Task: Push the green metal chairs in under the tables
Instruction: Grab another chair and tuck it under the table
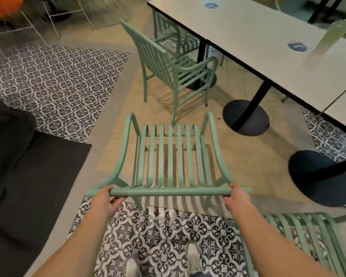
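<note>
Mint-green slatted metal chair [169, 154], top rail gripped by left hand [103, 198] and right hand [237, 196], fingers curled round it

Both hands, left hand [103, 198] and right hand [236, 194], grip the top rail of a green slatted metal chair [173, 154] near white-topped tables [248, 43].

To your left you have a dark sofa [18, 156], with patterned tiles [58, 84] set into the floor beyond it. White wire stools [54, 15] stand at the far left, by a blurred orange shape [4, 6]. Blue round stickers [297, 46] and a pale green bottle [336, 31] sit up at your right.
</note>
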The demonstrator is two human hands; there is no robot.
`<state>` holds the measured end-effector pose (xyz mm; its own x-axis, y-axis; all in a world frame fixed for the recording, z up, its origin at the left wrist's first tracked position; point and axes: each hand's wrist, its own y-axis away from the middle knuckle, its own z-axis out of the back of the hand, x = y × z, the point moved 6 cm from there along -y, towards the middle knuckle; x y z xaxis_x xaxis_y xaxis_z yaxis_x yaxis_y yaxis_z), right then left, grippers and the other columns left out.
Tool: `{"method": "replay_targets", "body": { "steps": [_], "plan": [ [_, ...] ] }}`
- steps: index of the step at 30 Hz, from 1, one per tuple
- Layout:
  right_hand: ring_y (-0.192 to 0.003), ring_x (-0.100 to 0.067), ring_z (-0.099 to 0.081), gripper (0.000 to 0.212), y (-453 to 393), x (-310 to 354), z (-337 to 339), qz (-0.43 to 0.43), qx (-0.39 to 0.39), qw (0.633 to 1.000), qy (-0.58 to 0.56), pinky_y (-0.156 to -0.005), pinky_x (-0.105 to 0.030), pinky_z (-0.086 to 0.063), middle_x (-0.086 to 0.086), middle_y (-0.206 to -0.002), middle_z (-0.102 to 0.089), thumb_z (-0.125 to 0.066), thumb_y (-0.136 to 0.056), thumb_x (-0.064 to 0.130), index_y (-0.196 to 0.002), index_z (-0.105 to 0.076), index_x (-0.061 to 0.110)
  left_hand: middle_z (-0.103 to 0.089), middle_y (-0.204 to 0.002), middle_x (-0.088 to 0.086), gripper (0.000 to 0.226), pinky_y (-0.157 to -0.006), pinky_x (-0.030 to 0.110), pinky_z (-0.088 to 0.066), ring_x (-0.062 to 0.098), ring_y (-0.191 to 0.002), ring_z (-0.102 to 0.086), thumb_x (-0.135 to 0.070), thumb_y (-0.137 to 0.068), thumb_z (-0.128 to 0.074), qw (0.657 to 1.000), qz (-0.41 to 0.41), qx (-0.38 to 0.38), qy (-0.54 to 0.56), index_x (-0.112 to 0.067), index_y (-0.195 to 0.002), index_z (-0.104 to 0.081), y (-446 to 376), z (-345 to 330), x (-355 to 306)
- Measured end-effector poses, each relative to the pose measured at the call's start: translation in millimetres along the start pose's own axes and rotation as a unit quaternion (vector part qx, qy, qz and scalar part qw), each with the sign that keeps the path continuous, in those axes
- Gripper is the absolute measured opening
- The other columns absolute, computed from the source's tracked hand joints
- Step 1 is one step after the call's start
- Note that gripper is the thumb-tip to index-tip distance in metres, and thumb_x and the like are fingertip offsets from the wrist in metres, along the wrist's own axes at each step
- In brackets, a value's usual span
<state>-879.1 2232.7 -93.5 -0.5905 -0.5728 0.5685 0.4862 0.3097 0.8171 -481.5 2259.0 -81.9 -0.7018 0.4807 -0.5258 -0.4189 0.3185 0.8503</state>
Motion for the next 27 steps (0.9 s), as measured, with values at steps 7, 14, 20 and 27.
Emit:
{"method": "replay_targets", "body": {
  "steps": [7, 14, 20, 27],
  "plan": [
    [-0.094, -0.024, -0.052, 0.012, 35, -61, -20, 0.003, -0.048, 0.998, -0.047, -0.09, -0.035, -0.049, -0.01, -0.095, -0.055, -0.06, -0.087, 0.014, -0.091, -0.048, 0.016, -0.057, -0.117, 0.022, 0.027, -0.087, 0.051, -0.051, 0.036, -0.108, -0.057, -0.004, -0.095, -0.05, 0.997, -0.011, 0.034, -0.062, 0.003, -0.121, -0.049, -50, 11, -65],
    [-0.082, -0.023, -0.056, 0.028, 67, -108, -47, -0.038, -0.128, 0.984, -0.121, -0.061, -0.029, -0.048, -0.015, -0.105, -0.055, -0.064, -0.084, 0.015, -0.107, -0.047, 0.015, -0.059, -0.112, 0.024, 0.039, -0.073, 0.051, -0.053, 0.035, -0.085, -0.061, 0.002, -0.09, -0.052, 0.991, -0.03, 0.058, -0.113, 0.003, -0.129, -0.047, -88, 3, -118],
    [-0.09, -0.028, -0.051, 0.055, 96, -125, -80, -0.025, -0.119, 0.98, -0.155, -0.087, -0.035, -0.048, -0.003, -0.083, -0.046, -0.066, -0.067, 0.025, -0.11, -0.045, -0.002, -0.061, -0.098, 0.017, 0.011, -0.057, 0.044, -0.057, 0.026, -0.07, -0.059, 0.002, -0.092, -0.051, 0.982, -0.046, 0.085, -0.162, -0.008, -0.087, -0.051, -115, -32, -156],
    [-0.065, -0.017, -0.048, 0.023, 114, -139, -106, -0.063, -0.212, 0.947, -0.234, -0.068, -0.029, -0.045, -0.004, -0.083, -0.049, -0.058, -0.088, 0.015, -0.104, -0.045, 0.005, -0.057, -0.091, 0.017, 0.02, -0.077, 0.053, -0.054, 0.03, -0.071, -0.057, 0.002, -0.093, -0.051, 0.972, -0.041, 0.107, -0.207, -0.003, -0.111, -0.045, -139, -64, -198]
  ]
}}
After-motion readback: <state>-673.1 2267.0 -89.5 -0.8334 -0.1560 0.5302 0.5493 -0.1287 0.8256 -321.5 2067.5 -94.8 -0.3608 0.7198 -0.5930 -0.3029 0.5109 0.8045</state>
